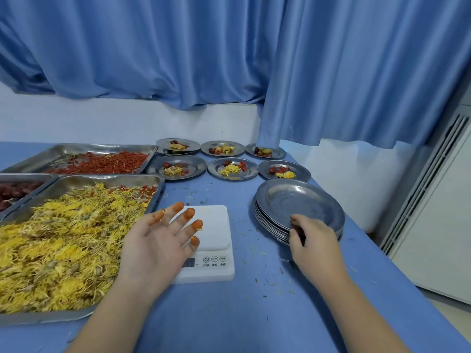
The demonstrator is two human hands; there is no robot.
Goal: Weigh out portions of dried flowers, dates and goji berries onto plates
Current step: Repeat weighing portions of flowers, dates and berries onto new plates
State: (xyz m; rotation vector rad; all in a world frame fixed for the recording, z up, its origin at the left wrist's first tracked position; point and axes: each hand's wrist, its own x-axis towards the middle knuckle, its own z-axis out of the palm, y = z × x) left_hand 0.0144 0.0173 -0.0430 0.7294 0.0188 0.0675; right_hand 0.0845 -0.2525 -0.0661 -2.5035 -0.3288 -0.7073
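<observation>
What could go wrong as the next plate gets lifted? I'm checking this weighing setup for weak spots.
The right hand pinches the rim of the stacked plates; two may lift together and falsify the weight. The left hand, its fingertips stained orange, hovers over the scale and may smear it or hide its display. Loose bits on the table could cling under plates.

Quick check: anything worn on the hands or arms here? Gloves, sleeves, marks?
No gloves, no sleeves, no watch or rings in view: both forearms are bare up to the frame edge. The left hand has orange-red staining on its fingertips, with a few yellow petal bits stuck on. The right hand shows no such stain from this view.
</observation>
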